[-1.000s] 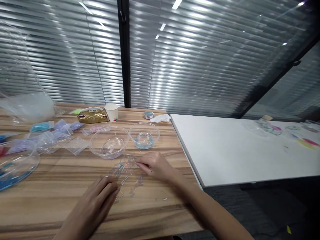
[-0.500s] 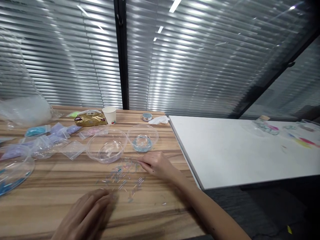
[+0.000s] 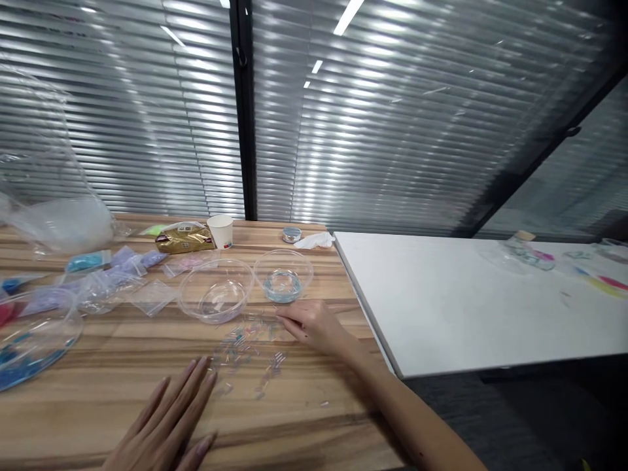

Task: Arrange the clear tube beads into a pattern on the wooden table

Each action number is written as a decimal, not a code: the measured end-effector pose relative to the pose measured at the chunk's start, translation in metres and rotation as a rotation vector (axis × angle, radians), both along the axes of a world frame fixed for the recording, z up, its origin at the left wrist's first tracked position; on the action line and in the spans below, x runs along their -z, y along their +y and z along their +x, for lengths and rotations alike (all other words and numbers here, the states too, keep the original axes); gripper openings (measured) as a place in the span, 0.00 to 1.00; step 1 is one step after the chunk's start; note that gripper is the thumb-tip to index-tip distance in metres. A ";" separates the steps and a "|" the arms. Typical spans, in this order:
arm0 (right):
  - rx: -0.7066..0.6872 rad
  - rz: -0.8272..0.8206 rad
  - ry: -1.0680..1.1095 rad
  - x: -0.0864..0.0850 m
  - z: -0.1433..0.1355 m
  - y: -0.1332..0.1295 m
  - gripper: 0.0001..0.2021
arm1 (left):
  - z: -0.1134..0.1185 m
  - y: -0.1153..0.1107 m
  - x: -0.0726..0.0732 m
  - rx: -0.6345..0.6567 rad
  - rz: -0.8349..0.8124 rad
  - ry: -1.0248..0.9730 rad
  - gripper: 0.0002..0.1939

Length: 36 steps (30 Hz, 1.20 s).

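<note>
Small thin tube beads [image 3: 240,343] in blue, pink and clear lie scattered on the wooden table. At their left edge my left hand [image 3: 169,415] rests palm down, fingers stretched out and the tips close to the beads. On the far right side of the pile my right hand [image 3: 311,324] is closed in a pinch, thumb against forefinger; whatever is between the tips is too small to make out. Just beyond it stands a clear round bowl [image 3: 305,271] with pale blue pieces in its bottom. A larger clear bowl [image 3: 184,307] with a few pale pieces sits to its left.
Bags of purple beads [image 3: 112,278], a blue packet [image 3: 88,261] and a bowl with blue pieces [image 3: 73,330] occupy the left. Behind are a gold tissue pack [image 3: 185,240], paper cup [image 3: 220,232], round tin [image 3: 291,235] and crumpled tissue [image 3: 316,241]. A white table [image 3: 432,301] adjoins on the right.
My left hand has straightened and spread its fingers, which were curled beside the beads. My right hand keeps its pinch in nearly the same place. The view has shifted slightly.
</note>
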State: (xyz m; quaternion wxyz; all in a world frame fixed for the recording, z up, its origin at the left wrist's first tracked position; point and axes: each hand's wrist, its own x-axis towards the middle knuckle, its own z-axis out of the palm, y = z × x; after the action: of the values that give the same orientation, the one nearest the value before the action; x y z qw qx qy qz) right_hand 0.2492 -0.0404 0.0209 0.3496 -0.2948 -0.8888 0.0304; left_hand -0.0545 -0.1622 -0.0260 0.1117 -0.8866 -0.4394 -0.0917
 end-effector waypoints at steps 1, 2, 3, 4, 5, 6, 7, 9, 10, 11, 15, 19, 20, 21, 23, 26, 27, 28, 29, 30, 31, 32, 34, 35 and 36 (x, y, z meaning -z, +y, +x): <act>-0.005 -0.005 -0.004 0.000 -0.001 0.000 0.09 | 0.001 0.001 0.001 -0.001 0.009 0.006 0.37; -0.009 -0.011 -0.011 0.000 -0.001 -0.001 0.09 | 0.002 0.002 0.001 -0.001 0.016 0.011 0.38; -0.010 -0.017 -0.021 0.000 -0.002 -0.001 0.09 | 0.003 0.003 0.001 0.004 0.018 0.014 0.38; -0.011 -0.022 -0.034 0.000 -0.003 -0.002 0.09 | 0.004 0.005 0.000 0.010 0.016 0.017 0.38; -0.011 -0.023 -0.047 0.000 -0.003 -0.002 0.10 | 0.005 0.006 0.000 0.011 0.014 0.021 0.38; -0.013 -0.023 -0.060 0.000 -0.004 -0.002 0.10 | 0.005 0.007 -0.001 0.015 0.018 0.022 0.38; -0.015 -0.023 -0.073 -0.001 -0.004 -0.003 0.10 | 0.006 0.009 -0.002 0.022 0.024 0.023 0.38; -0.018 -0.024 -0.094 -0.001 -0.004 -0.002 0.10 | 0.007 0.013 -0.004 0.042 0.045 0.015 0.38; -0.018 -0.025 -0.099 -0.002 -0.004 -0.002 0.10 | 0.008 0.015 -0.005 0.053 0.054 0.004 0.38; -0.019 -0.027 -0.103 -0.002 -0.004 -0.002 0.10 | 0.009 0.017 -0.005 0.064 0.060 -0.008 0.37; -0.020 -0.047 -0.086 -0.002 -0.003 -0.002 0.10 | 0.015 0.025 -0.008 0.088 0.058 -0.040 0.33; -0.040 -0.052 -0.040 -0.002 -0.001 -0.001 0.12 | 0.020 0.030 -0.010 0.079 0.013 -0.046 0.31; -0.043 -0.051 -0.029 -0.002 -0.001 0.000 0.12 | 0.020 0.030 -0.010 0.079 0.003 -0.049 0.31; -0.041 -0.048 -0.018 -0.002 0.000 0.000 0.11 | 0.021 0.031 -0.011 0.079 -0.005 -0.053 0.31; -0.029 -0.048 -0.013 -0.002 0.000 0.000 0.10 | 0.022 0.031 -0.012 0.075 -0.017 -0.069 0.31; -0.011 -0.062 -0.037 -0.003 0.001 0.001 0.11 | 0.024 0.031 -0.016 0.063 -0.028 -0.102 0.31; -0.007 -0.062 -0.041 -0.003 0.001 0.001 0.11 | 0.025 0.031 -0.018 0.064 -0.025 -0.109 0.31; -0.002 -0.062 -0.043 -0.002 0.002 0.001 0.11 | 0.025 0.031 -0.019 0.068 -0.021 -0.111 0.31; 0.002 -0.061 -0.043 -0.002 0.002 0.001 0.11 | 0.026 0.031 -0.020 0.073 -0.014 -0.108 0.31; 0.007 -0.063 -0.042 -0.002 0.002 0.001 0.11 | 0.026 0.030 -0.021 0.078 -0.006 -0.102 0.31; 0.012 -0.068 -0.043 -0.002 0.003 0.001 0.10 | 0.026 0.030 -0.021 0.081 0.001 -0.096 0.31; 0.015 -0.075 -0.044 -0.001 0.003 0.001 0.10 | 0.026 0.030 -0.020 0.082 0.006 -0.090 0.32; 0.015 -0.084 -0.036 -0.001 0.003 0.002 0.10 | 0.025 0.030 -0.019 0.082 0.007 -0.083 0.32; 0.014 -0.086 -0.030 -0.001 0.003 0.002 0.10 | 0.025 0.030 -0.018 0.080 0.005 -0.084 0.32; 0.014 -0.087 -0.026 -0.001 0.003 0.002 0.10 | 0.024 0.030 -0.018 0.076 0.000 -0.082 0.32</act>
State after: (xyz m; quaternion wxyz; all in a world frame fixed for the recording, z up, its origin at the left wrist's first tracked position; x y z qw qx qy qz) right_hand 0.2518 -0.0388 0.0221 0.3252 -0.3163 -0.8890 0.0628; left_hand -0.0301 -0.1319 -0.0081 0.0899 -0.8981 -0.4096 -0.1322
